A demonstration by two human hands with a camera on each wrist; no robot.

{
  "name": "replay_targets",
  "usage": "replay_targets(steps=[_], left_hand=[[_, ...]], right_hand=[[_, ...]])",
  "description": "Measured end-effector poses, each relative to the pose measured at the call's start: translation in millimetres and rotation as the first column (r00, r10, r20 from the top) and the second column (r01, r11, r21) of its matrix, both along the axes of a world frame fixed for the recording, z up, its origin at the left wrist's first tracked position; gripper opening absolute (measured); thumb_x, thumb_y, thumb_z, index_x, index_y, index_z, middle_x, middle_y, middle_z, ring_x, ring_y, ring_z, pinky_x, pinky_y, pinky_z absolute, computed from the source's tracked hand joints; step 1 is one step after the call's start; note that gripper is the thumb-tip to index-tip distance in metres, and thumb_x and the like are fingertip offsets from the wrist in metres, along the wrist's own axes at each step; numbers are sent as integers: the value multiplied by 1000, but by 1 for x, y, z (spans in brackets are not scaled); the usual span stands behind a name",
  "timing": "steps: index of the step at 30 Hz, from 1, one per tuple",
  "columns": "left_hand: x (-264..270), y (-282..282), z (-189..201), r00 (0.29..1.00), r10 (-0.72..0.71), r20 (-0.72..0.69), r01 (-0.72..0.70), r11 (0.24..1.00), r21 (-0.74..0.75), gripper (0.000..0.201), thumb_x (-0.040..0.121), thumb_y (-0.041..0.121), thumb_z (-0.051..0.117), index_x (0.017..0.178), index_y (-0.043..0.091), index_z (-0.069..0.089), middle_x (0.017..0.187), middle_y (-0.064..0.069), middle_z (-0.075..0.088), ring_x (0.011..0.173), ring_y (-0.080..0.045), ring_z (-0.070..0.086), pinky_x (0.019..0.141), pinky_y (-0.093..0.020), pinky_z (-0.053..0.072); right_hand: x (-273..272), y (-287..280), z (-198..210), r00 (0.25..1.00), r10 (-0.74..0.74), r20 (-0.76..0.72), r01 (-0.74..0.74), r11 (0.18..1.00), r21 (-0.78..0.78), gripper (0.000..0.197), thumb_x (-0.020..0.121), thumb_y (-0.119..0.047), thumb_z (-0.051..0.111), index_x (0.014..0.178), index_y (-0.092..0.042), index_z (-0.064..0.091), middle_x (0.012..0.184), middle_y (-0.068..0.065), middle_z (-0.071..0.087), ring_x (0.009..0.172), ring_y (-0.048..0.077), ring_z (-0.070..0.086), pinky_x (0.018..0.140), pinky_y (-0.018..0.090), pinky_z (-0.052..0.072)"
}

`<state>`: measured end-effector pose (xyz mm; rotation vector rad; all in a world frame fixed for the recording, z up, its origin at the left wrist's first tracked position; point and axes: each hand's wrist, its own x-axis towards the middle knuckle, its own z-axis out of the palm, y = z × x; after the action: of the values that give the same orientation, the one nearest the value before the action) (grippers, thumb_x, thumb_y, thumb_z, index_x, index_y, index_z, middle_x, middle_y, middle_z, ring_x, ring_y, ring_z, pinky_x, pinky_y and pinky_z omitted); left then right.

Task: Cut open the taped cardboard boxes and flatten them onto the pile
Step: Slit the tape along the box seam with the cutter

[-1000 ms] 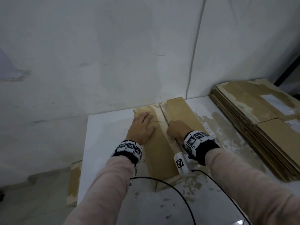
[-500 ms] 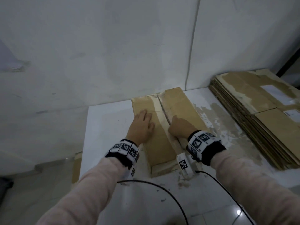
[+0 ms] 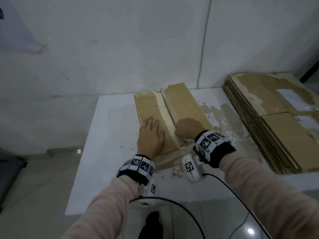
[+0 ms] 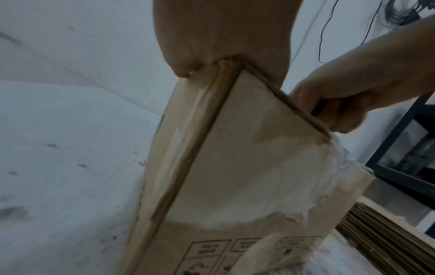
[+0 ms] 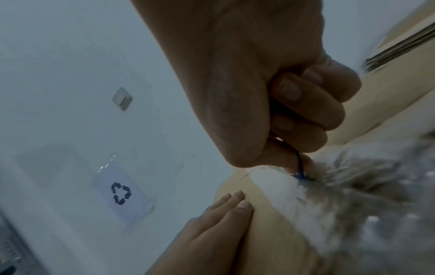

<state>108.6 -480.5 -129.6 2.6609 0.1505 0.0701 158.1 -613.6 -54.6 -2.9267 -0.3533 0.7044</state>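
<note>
On the surface's middle, toward its far edge: cardboard box [image 3: 170,116]. My left hand [image 3: 150,136] lies spread flat on it; my right hand [image 3: 187,127] fists a blue-tipped cutter [image 5: 298,168] at the tape seam [image 3: 166,116]. Right edge: flattened pile [image 3: 276,118].

Light: dim, cool, bluish.
Glare: small spots on glossy grey floor tiles [image 3: 250,231].
Blur: wrist views smeared near edges.
Distortion: wide-angle bending.

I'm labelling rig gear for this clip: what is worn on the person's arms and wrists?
Both arms wear pale pink long sleeves. Each wrist carries a black band ringed with white blocks bearing black square-code markers. A white marker-tagged module hangs beneath each wrist, trailing a thin black cable. The hands are bare.
</note>
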Motion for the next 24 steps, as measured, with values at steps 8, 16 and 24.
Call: replay_targets(steps=[8, 16, 24], left_hand=[[-1, -12, 2, 997, 79, 12, -80, 996, 49, 51, 102, 32, 30, 149, 14, 27, 159, -4, 13, 146, -22, 6, 118, -34, 7], [-38, -19, 10, 988, -71, 134, 55, 991, 123, 56, 98, 46, 36, 130, 5, 55, 139, -16, 48, 129, -32, 44, 104, -40, 36], [-70, 0, 25, 918, -395, 31, 349, 842, 411, 59, 92, 50, 38, 128, 6, 57, 137, -18, 52, 108, -35, 62, 81, -43, 52]], right_hand=[[-55, -51, -1, 993, 121, -13, -120, 990, 71, 21, 93, -12, 40, 72, -8, 39, 70, 4, 40, 64, 21, 40, 56, 29, 31], [-78, -66, -25, 972, 124, 201, -140, 988, 68, 23, 91, -17, 46, 111, -8, 49, 91, 13, 62, 85, 29, 59, 74, 33, 42], [-88, -72, -27, 970, 120, 210, -155, 975, 159, 10, 91, -15, 44, 100, -10, 45, 90, 13, 60, 79, 26, 54, 68, 32, 42]])
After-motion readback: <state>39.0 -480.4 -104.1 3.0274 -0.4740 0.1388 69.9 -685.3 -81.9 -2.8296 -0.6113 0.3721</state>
